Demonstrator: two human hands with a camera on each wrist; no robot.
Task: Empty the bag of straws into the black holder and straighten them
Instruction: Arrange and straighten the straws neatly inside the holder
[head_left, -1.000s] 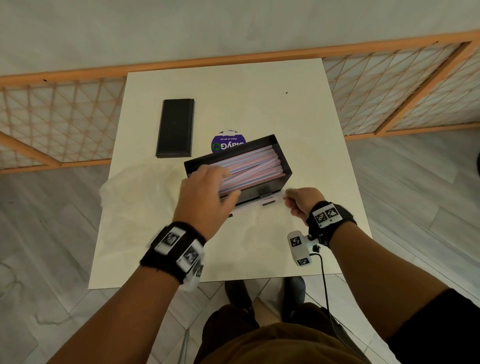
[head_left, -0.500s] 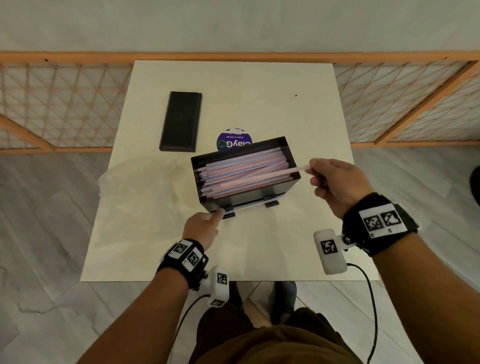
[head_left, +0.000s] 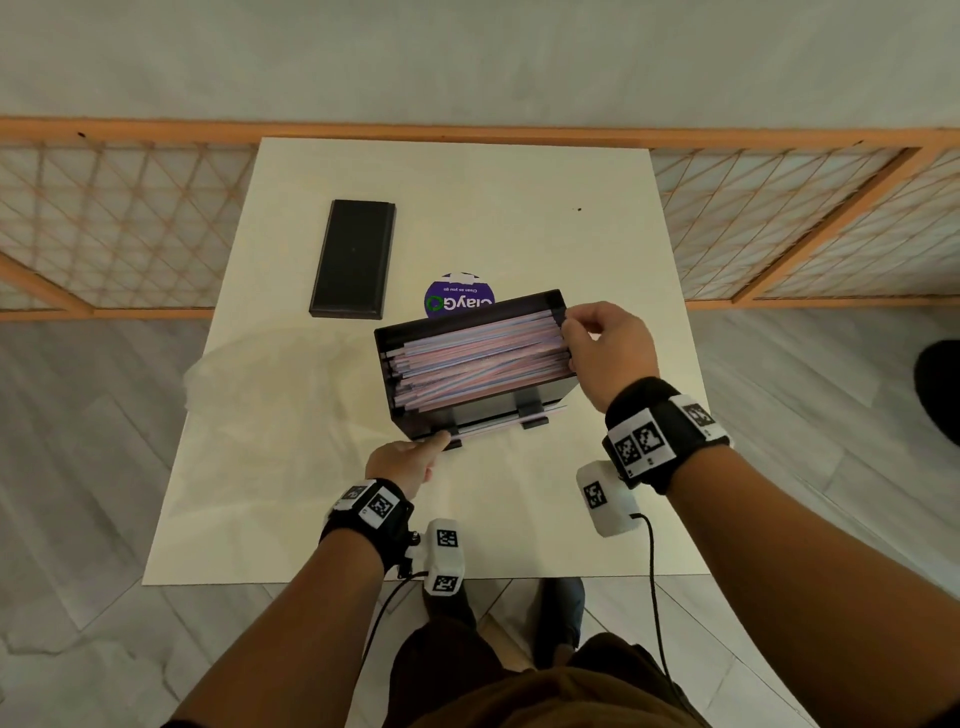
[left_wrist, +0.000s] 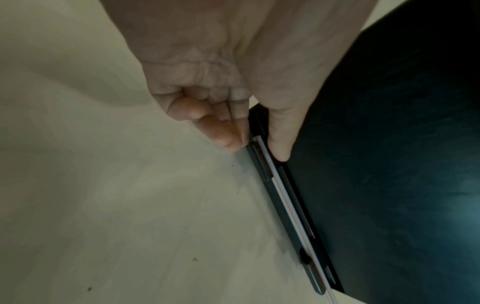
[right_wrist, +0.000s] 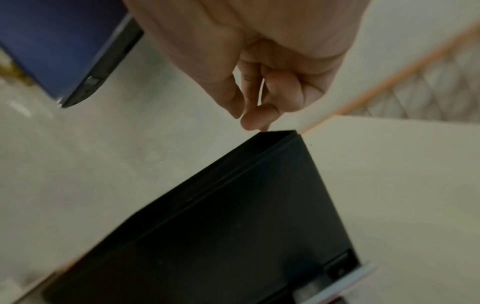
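The black holder (head_left: 470, 364) stands mid-table with the right hand (head_left: 608, 353) over its right end and the left hand (head_left: 402, 460) at its near left corner, so those approaches are taken. Left of it lies the empty plastic bag (head_left: 270, 374), and beyond that the black lid (head_left: 353, 259). The table (head_left: 519, 208) behind the holder and along the near edge lies bare for a hand to pass.
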